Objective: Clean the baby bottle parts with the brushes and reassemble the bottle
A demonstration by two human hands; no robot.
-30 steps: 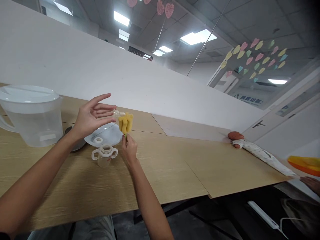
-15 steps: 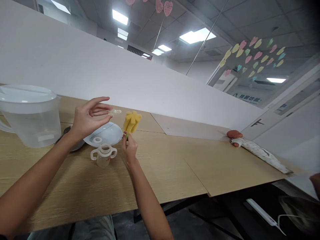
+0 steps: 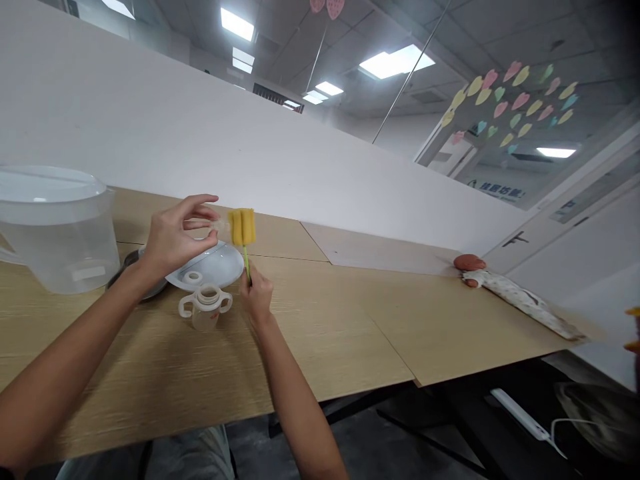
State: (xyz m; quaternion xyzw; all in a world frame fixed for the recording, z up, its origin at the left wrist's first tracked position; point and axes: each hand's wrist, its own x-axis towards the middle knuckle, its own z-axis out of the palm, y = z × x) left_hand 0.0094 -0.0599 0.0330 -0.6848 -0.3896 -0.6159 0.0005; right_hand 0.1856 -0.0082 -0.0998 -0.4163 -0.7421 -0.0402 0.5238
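Note:
Between the thumb and fingers of my left hand [image 3: 183, 230] is a clear bottle nipple [image 3: 221, 229], held above a white bowl [image 3: 227, 267]. My right hand [image 3: 257, 293] grips the green handle of a bottle brush [image 3: 243, 228], its yellow sponge head upright. The sponge is beside the nipple; whether they touch I cannot tell. Below them a small baby bottle [image 3: 205, 310] with two handles stands uncapped on the table. A white ring collar [image 3: 193, 277] lies in the bowl near its front rim.
A lidded clear water pitcher [image 3: 65, 233] stands at the left on the wooden table [image 3: 330, 327]. A dark round pan [image 3: 127, 263] lies partly behind my left forearm. A doll-like item in patterned cloth [image 3: 520, 303] rests at the far right. A white wall [image 3: 240, 160] runs behind.
The brush in my right hand has moved left to the nipple and its head has turned from tilted to upright. More of the green handle shows. My left hand has barely moved.

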